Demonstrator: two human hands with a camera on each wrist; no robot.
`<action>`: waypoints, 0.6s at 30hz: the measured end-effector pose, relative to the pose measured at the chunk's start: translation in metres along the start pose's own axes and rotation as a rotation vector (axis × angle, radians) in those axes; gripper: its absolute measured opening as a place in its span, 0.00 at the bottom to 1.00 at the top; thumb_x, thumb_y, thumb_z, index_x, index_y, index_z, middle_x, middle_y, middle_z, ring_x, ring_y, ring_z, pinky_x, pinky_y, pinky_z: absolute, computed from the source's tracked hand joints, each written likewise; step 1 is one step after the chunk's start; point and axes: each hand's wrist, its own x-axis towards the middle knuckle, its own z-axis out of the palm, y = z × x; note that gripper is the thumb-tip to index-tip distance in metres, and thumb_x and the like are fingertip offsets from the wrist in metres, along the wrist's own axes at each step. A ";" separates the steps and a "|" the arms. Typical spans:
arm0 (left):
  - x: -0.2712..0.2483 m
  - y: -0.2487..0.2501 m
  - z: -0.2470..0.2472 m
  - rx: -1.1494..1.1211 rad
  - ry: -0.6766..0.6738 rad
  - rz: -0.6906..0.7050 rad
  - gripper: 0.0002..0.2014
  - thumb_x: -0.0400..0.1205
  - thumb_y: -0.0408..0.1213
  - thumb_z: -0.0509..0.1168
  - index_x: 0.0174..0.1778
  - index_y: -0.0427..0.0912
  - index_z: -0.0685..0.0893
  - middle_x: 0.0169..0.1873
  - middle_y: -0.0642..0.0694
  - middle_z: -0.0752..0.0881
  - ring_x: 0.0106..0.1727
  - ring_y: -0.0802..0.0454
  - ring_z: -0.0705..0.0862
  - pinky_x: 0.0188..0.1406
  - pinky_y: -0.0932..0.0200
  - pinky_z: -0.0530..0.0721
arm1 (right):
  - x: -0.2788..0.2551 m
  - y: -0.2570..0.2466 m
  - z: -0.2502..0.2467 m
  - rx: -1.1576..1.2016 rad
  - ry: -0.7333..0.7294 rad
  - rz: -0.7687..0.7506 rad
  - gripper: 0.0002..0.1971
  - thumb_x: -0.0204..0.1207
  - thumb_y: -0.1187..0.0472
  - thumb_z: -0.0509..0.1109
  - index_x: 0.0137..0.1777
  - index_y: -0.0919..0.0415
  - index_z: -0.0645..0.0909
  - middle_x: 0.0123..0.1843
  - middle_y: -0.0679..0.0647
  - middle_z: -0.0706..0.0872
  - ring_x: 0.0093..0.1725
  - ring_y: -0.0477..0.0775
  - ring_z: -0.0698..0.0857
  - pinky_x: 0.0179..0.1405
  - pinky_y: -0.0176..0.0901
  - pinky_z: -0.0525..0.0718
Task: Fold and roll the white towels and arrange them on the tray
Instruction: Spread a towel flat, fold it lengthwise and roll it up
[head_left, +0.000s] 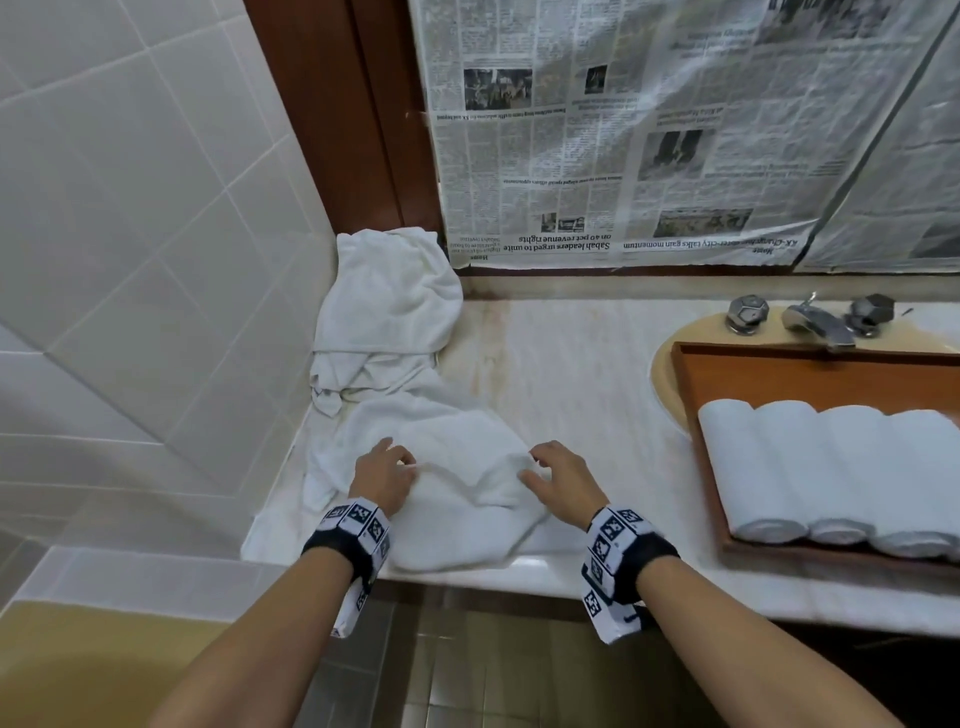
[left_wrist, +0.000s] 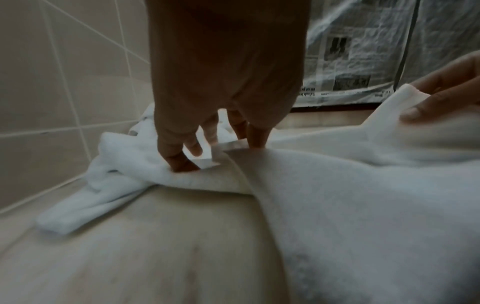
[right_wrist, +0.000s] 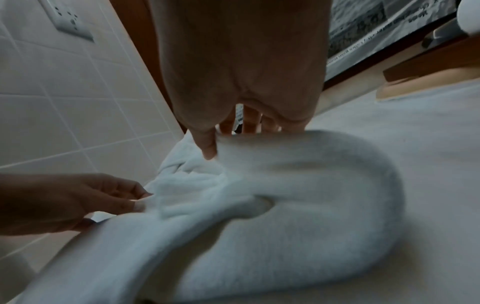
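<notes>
Four rolled white towels (head_left: 831, 467) already lie side by side in your brown wooden tray (head_left: 685, 374) at right. Your left hand (head_left: 382, 475) and right hand (head_left: 563, 475) pinch a loose white towel (head_left: 457, 525) on the near pale marble counter (head_left: 571, 364); a crumpled white pile (head_left: 387, 306) waits far left.

white towels (head_left: 447, 467), reddish-brown tray (head_left: 810, 371), black-and-white patterned wristbands (head_left: 358, 525), pale veined countertop (head_left: 571, 364)
</notes>
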 end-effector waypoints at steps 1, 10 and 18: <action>-0.001 -0.002 0.003 -0.004 -0.050 -0.037 0.04 0.83 0.36 0.66 0.51 0.44 0.85 0.62 0.40 0.85 0.64 0.41 0.81 0.56 0.57 0.74 | 0.002 0.000 0.005 0.001 -0.026 0.020 0.14 0.82 0.55 0.69 0.60 0.64 0.82 0.59 0.55 0.81 0.58 0.55 0.81 0.54 0.39 0.72; -0.073 -0.006 0.024 -0.148 -0.135 0.190 0.01 0.86 0.39 0.63 0.50 0.50 0.80 0.42 0.47 0.88 0.45 0.48 0.84 0.39 0.62 0.71 | -0.023 -0.001 0.024 0.058 -0.120 0.043 0.06 0.78 0.57 0.72 0.52 0.56 0.82 0.58 0.49 0.81 0.55 0.50 0.81 0.58 0.41 0.77; -0.133 0.000 0.020 -0.286 -0.446 0.395 0.05 0.85 0.46 0.65 0.55 0.55 0.82 0.52 0.53 0.88 0.54 0.51 0.85 0.58 0.54 0.82 | -0.082 -0.001 0.046 0.193 -0.210 0.156 0.16 0.73 0.46 0.71 0.60 0.43 0.83 0.55 0.46 0.88 0.52 0.50 0.87 0.60 0.49 0.83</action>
